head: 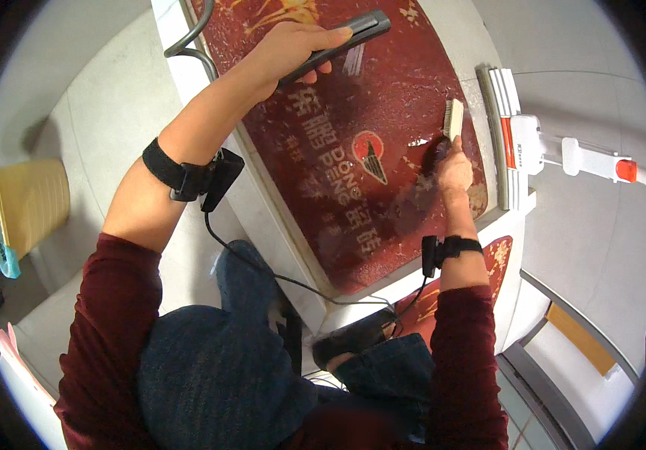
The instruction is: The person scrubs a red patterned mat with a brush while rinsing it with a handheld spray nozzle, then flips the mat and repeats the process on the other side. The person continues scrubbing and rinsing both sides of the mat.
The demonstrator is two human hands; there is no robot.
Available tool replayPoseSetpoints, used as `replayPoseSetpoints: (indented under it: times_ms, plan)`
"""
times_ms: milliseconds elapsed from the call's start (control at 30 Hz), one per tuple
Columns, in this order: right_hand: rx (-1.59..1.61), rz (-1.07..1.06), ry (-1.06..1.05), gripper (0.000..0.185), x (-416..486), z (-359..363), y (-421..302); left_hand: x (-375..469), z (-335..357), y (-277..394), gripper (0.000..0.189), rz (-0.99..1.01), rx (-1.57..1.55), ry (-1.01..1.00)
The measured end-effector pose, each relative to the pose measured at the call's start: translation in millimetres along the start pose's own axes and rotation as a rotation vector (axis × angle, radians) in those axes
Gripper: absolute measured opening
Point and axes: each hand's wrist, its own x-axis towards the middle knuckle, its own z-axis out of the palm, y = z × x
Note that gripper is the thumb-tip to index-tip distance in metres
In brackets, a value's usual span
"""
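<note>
My left hand is closed around a dark grey tubular handle, a vacuum or nozzle handle by its look, held above the upper part of a wet-looking red mat. The handle's lower end is hidden behind my hand and forearm. In my right hand is a pale-backed scrubbing brush, its bristles turned left, over the mat's right side. Lettering and a round red emblem mark the mat, which lies on a white ledge. Both forearms wear black straps with small boxes and a cable.
A white flat mop leans at the ledge's right edge. A yellow bin with a blue liner stands at the left. A dark hose curves at the upper left. Another red mat lies below the ledge, near my feet.
</note>
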Motion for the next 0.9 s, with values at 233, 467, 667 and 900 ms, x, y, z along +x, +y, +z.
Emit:
replayPoseSetpoints:
  times_ms: [233, 467, 667, 900]
  plan:
    - [0.226, -0.396, -0.172, 0.066, -140, 24, -129, 2, -4, 1, 0.042, -0.005, -0.015, 0.032]
    - [0.069, -0.254, 0.090, 0.056, 1, 0, -87, -2, -5, 0, 0.044, -0.030, 0.031, 0.023]
    - [0.136, -0.258, 0.052, 0.059, -48, -11, -101, 2, -27, 3, 0.052, 0.046, 0.518, 0.019]
    - [-0.033, -0.633, 0.165, 0.064, -53, 16, -120, -17, -56, 18, 0.030, 0.135, 1.298, 0.351]
